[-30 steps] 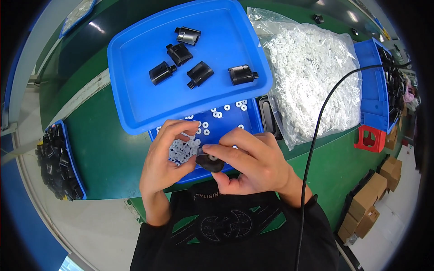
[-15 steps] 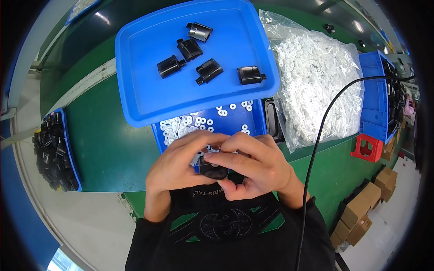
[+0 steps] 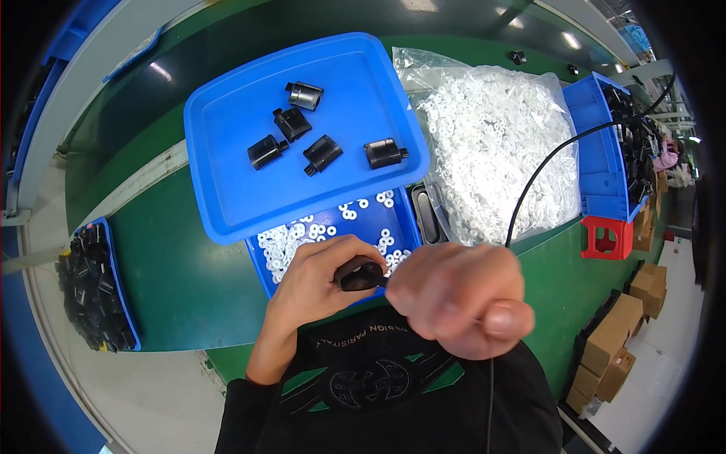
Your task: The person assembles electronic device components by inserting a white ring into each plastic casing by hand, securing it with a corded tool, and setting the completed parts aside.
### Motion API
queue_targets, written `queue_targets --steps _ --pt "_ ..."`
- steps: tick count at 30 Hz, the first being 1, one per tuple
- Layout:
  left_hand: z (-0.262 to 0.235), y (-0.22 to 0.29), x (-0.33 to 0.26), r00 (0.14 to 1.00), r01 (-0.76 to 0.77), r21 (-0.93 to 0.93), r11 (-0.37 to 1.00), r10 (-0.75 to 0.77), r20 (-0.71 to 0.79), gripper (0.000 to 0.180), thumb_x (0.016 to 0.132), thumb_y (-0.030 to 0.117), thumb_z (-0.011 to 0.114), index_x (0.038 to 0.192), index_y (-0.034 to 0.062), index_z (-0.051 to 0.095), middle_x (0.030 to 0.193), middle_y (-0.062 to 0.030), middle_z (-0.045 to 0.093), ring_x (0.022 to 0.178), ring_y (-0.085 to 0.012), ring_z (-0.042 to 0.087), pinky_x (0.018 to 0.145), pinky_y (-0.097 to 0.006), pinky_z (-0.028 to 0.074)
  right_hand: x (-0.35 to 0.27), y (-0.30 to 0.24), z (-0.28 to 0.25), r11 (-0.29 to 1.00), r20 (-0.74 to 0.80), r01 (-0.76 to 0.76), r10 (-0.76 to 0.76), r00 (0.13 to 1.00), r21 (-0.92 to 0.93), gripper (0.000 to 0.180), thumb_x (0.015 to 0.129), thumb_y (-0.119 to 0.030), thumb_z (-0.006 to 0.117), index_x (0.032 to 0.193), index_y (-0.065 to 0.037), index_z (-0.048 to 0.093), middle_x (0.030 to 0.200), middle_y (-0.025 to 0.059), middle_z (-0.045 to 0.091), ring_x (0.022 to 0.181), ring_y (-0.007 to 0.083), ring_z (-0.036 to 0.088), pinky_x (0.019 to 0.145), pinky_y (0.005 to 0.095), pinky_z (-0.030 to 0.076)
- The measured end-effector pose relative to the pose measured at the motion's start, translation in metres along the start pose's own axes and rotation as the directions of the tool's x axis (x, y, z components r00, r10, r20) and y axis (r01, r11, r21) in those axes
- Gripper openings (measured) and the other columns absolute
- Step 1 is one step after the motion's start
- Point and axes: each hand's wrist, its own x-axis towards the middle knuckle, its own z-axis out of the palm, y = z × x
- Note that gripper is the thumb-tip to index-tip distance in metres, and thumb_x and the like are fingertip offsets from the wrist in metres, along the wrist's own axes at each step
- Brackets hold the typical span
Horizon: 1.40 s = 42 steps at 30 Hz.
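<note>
My left hand grips a small black plastic part over the near blue bin of white rings. My right hand is raised close to the camera, fingers curled, its fingertips against the part's right side; whether it pinches a ring is hidden. A large blue tray sits on top of the bin's far side and holds several black parts.
A clear bag of white rings lies to the right. Blue bins of black parts stand at the far left and far right. A black cable hangs across. A red holder and cardboard boxes are at the right.
Both hands have come up from the ring bin toward the camera. My right hand now looms large, and the cluster of white rings in my left hand is no longer visible.
</note>
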Motion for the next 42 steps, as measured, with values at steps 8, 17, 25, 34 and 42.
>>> queue_targets --steps 8,17,25,34,42 --pt "0.002 0.0 -0.003 0.998 -0.055 0.071 0.996 0.056 -0.012 0.033 0.068 0.013 0.081 0.096 0.0026 0.065 0.08 -0.0102 0.065 0.071 -0.0236 0.068 0.061 -0.032 0.051 -0.007 0.008 0.0 0.989 -0.027 -0.092 0.089 0.996 -0.12 0.044 0.094 -0.035 0.046 0.095 0.006 0.06 0.059 0.0127 0.055 0.039 0.019 0.04 0.041 0.0346 0.031" --pt "-0.001 0.005 0.0 0.984 -0.121 0.163 0.979 0.14 -0.109 0.032 0.067 0.014 0.081 0.092 0.0033 0.064 0.077 -0.0092 0.062 0.065 -0.0262 0.063 0.059 -0.033 0.05 -0.005 0.025 -0.01 0.974 0.113 0.111 -0.09 0.99 -0.197 0.05 0.093 -0.037 0.038 0.091 0.006 0.064 0.054 0.0144 0.056 0.037 0.0227 0.042 0.042 0.036 0.037" --pt "-0.004 0.008 -0.003 0.979 -0.157 0.091 0.983 0.167 -0.116 0.036 0.064 0.011 0.082 0.093 0.0048 0.063 0.077 -0.0098 0.062 0.067 -0.0282 0.064 0.06 -0.034 0.05 0.012 0.003 0.012 0.996 0.032 0.056 -0.054 0.998 -0.069 0.05 0.101 -0.04 0.031 0.091 0.002 0.057 0.047 0.0078 0.05 0.031 0.0151 0.033 0.033 0.0303 0.027" --pt "-0.007 0.009 -0.007 0.983 -0.16 0.097 0.982 0.168 -0.074 0.036 0.064 0.011 0.081 0.093 0.0041 0.062 0.08 -0.0108 0.062 0.071 -0.0315 0.064 0.06 -0.036 0.05 0.008 0.009 0.012 0.998 0.117 0.001 0.008 0.993 -0.069 0.037 0.101 -0.031 0.032 0.106 0.003 0.048 0.044 0.0037 0.042 0.031 0.0104 0.025 0.032 0.0287 0.02" --pt "-0.001 0.021 -0.005 0.987 -0.098 0.218 0.971 0.123 -0.106 0.031 0.069 0.017 0.077 0.09 0.0026 0.06 0.078 -0.0118 0.06 0.07 -0.033 0.063 0.059 -0.039 0.05 0.006 0.024 0.017 0.881 0.255 0.308 -0.225 0.94 -0.359 0.047 0.096 -0.026 0.037 0.08 0.013 0.059 0.053 0.0154 0.055 0.031 0.0153 0.038 0.031 0.03 0.026"
